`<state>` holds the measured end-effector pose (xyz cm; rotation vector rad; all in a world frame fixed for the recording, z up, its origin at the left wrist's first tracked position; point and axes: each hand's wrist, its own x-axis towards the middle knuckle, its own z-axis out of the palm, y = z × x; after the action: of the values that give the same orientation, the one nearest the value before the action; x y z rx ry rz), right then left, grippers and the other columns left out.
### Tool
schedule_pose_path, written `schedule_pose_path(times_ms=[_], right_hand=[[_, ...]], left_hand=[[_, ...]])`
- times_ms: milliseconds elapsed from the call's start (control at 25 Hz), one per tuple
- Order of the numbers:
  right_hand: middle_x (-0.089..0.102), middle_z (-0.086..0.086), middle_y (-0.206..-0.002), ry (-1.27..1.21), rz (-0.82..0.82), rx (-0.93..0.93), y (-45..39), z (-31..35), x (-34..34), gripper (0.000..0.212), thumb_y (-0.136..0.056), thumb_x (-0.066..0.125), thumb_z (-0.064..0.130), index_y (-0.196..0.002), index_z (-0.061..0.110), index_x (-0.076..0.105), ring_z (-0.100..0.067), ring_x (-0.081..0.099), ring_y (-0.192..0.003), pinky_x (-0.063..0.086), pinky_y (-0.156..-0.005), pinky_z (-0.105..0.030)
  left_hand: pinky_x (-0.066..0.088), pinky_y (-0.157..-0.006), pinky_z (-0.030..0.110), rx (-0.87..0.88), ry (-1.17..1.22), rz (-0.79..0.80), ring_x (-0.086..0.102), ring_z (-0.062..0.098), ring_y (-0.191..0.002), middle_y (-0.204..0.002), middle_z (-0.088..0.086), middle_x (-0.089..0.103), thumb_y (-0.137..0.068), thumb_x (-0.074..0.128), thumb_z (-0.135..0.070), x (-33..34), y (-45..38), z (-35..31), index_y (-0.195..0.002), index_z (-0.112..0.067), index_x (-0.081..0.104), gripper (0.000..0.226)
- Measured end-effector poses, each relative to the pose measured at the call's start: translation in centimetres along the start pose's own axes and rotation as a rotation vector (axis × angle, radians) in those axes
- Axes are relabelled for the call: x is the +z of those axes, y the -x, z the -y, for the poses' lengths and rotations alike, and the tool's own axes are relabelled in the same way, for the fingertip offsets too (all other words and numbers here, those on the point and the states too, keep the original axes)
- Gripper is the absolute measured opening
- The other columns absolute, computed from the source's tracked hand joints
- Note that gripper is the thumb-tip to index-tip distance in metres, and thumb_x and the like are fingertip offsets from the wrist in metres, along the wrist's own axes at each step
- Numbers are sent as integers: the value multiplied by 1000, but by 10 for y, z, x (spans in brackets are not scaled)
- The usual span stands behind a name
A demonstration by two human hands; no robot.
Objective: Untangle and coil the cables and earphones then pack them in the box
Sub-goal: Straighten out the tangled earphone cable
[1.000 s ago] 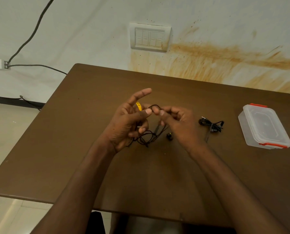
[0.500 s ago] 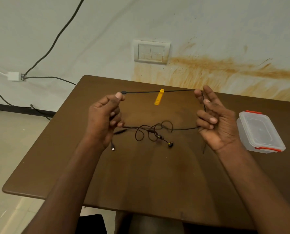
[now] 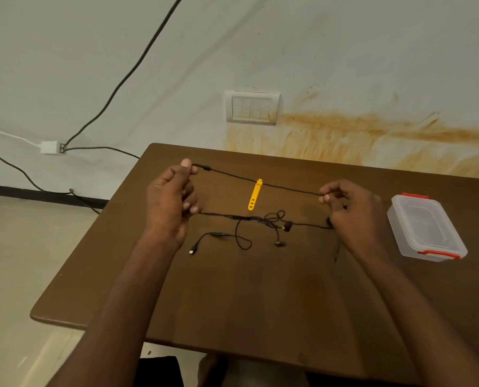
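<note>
A black cable (image 3: 283, 187) is stretched in the air between my hands, with a yellow strap (image 3: 254, 194) hanging from its middle. My left hand (image 3: 171, 202) pinches its connector end between thumb and forefinger. My right hand (image 3: 350, 210) pinches the other end. A lower strand runs between both hands, tangled with black earphones (image 3: 277, 222) whose buds dangle just over the brown table (image 3: 260, 289). A loose plug end (image 3: 193, 250) hangs at lower left. The clear box (image 3: 425, 227) with red clips stands shut at the right.
The table's back edge meets a stained wall carrying a switch plate (image 3: 251, 107). Wall cables (image 3: 101, 113) run to a white adapter (image 3: 50, 147) at the left. The floor lies left of the table.
My hands drew apart from the middle and pulled the cable taut between them. In the last half second my right hand curled its fingers onto the cable and dropped a little.
</note>
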<state>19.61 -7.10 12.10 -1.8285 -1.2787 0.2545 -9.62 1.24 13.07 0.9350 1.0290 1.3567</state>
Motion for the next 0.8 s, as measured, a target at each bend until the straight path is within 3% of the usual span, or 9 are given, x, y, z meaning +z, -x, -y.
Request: schedule_pose_path(times_ms=[40, 160, 240, 360, 480, 520, 560, 680, 800], right_hand=[[76, 5, -99, 77, -12, -25, 2, -2, 1, 20, -99, 65, 6, -109, 19, 76, -4, 69, -86, 49, -61, -17], [77, -2, -101, 186, -153, -41, 1, -6, -2, 18, -101, 65, 14, -115, 16, 76, -15, 68, -86, 46, -68, -22], [73, 0, -90, 215, -203, 7, 0, -5, -4, 18, -102, 66, 26, -111, 14, 76, -12, 61, -76, 38, -61, -19], [63, 6, -74, -94, -161, 260, -6, -11, -3, 24, -99, 69, 39, -98, 15, 75, -12, 58, -66, 37, -55, -21], [55, 1, -67, -513, -102, 458, -11, -13, 1, 25, -96, 72, 38, -95, 13, 73, -9, 44, -51, 37, -44, -21], [55, 3, -67, -499, -113, 432, -11, -13, 2, 24, -97, 72, 37, -94, 13, 73, -7, 43, -50, 37, -43, -19], [57, 5, -68, -400, -151, 359, -10, -12, 4, 23, -97, 71, 37, -93, 14, 72, -6, 46, -52, 39, -44, -17], [64, 6, -75, -83, -286, 128, -9, -12, 6, 20, -99, 68, 36, -92, 17, 70, -2, 55, -65, 39, -54, -19], [67, 4, -82, -149, -148, 68, -11, -19, 15, 12, -98, 70, 29, -91, 19, 72, -3, 56, -70, 44, -60, -24]], left_hand=[[39, -47, 27, 125, -207, -20, 40, 12, -50, -61, -3, 44, -103, 63, -38, 1, 2, 0, -94, -14, 72, 27], [49, -60, 27, 633, -971, -128, 60, 5, -70, -79, -13, 68, -101, 64, -44, -10, 5, 3, -100, -27, 76, 21], [52, -64, 33, 636, -1146, -115, 64, 9, -80, -89, -12, 70, -98, 68, -41, -19, -2, 4, -102, -28, 73, 14], [58, -73, 37, 530, -1016, -122, 66, 18, -83, -96, -7, 69, -101, 65, -23, -25, -5, 10, -106, -21, 72, 9], [62, -65, 37, 51, -150, -237, 63, 18, -61, -70, -1, 58, -107, 55, -33, -19, -6, -1, -108, -13, 74, 28], [57, -57, 35, -33, -51, -264, 55, 16, -54, -64, 0, 52, -107, 52, -42, -18, -6, -3, -104, -12, 74, 37], [48, -53, 31, -13, -134, -298, 48, 15, -50, -61, 0, 49, -107, 49, -49, -19, -5, -5, -98, -12, 74, 46], [41, -55, 33, 425, -867, -373, 53, 13, -58, -65, -4, 59, -107, 45, -52, -30, 0, -1, -85, -14, 70, 50], [47, -57, 41, 563, -1086, -354, 58, 18, -64, -67, -3, 62, -106, 49, -45, -36, 2, 2, -80, -19, 65, 40]])
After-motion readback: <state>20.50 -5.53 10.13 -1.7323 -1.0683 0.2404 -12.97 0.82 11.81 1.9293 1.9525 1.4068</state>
